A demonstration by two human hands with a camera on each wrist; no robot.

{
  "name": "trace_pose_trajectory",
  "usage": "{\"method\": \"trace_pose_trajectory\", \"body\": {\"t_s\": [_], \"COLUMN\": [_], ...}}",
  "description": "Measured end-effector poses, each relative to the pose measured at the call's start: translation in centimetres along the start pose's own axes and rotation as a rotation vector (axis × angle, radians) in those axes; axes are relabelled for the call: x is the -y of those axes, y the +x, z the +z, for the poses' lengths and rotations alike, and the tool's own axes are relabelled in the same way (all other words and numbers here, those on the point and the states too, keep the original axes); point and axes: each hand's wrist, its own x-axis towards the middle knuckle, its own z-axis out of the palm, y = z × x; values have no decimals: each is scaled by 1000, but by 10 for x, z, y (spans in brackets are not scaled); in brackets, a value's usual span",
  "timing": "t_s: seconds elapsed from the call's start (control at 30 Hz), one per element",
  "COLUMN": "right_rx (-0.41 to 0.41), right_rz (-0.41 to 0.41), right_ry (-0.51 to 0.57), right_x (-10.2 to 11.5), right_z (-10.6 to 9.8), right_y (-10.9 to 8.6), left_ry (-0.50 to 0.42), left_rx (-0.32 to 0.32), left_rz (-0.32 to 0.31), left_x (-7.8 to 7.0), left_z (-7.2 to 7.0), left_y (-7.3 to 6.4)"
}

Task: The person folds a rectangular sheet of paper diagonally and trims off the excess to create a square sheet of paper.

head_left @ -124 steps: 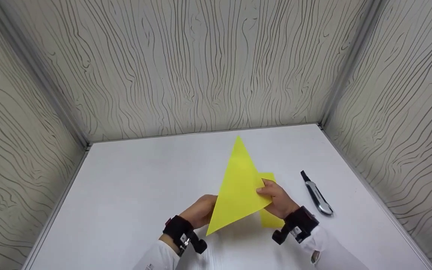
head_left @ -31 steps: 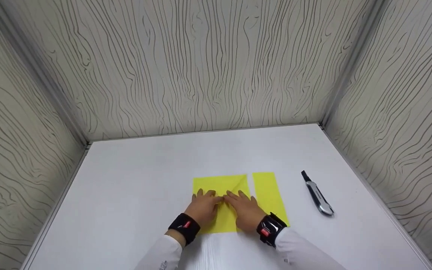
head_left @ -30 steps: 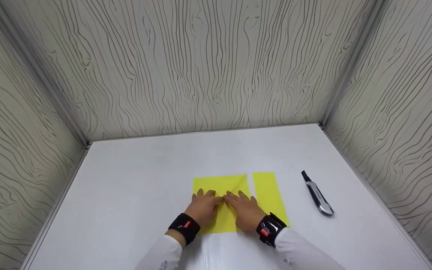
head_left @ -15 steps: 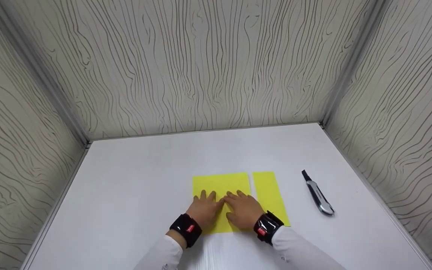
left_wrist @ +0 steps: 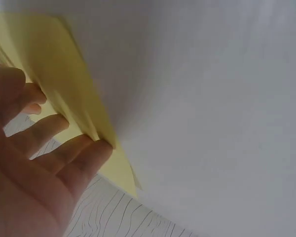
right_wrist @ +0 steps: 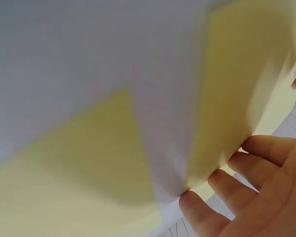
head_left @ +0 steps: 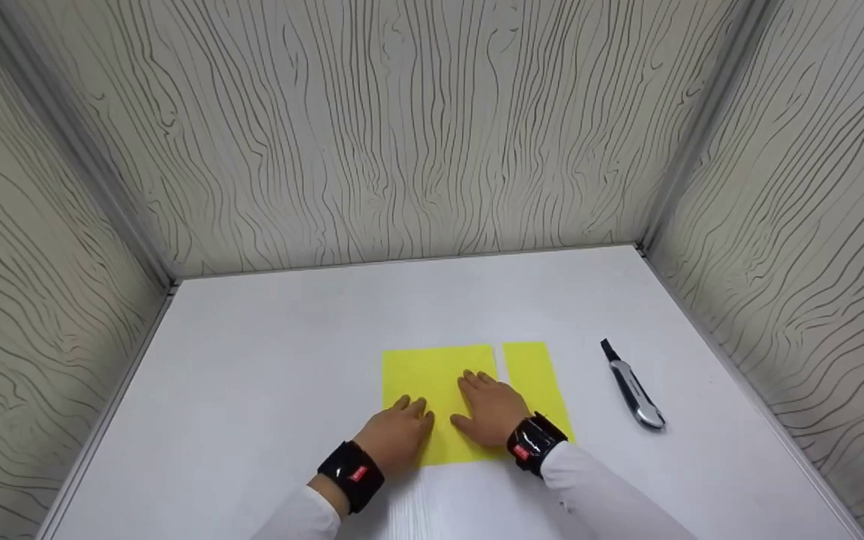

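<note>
A square sheet of yellow paper (head_left: 438, 367) lies flat on the white table in the head view. My left hand (head_left: 394, 435) rests on its lower left part, fingertips touching the paper, as the left wrist view also shows. On its right side lies my right hand (head_left: 493, 411), fingers fairly straight and spread. In the right wrist view the fingertips (right_wrist: 200, 205) of that hand touch the sheet near its edge. A narrow yellow paper strip (head_left: 533, 371) lies just right of the square, with a thin gap between them; the right hand and wrist partly cover it.
A utility knife (head_left: 634, 394) with a grey and black handle lies on the table (head_left: 289, 337) to the right of the strip. Wood-patterned panels (head_left: 402, 135) enclose the table at the back and both sides.
Earlier both hands held the sheet up, folded into a triangle. It then lay unfolded under both hands, with a raised diagonal crease. Now it looks flat, and the hands have moved apart across it.
</note>
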Motion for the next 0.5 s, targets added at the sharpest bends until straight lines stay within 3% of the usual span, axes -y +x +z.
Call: {"method": "trace_pose_trajectory", "body": {"t_s": [0.27,0.5], "right_rx": [35,24], "right_rz": [63,81], "right_ry": [8,18], "right_x": [-22,-35], "right_z": [-6,-9], "right_y": [12,22], "left_ry": [-120,-125], "left_rx": [-48,-53], "left_rz": [104,144], "left_x": [16,23], "left_z": [5,4], "left_y": [-20,-36]}}
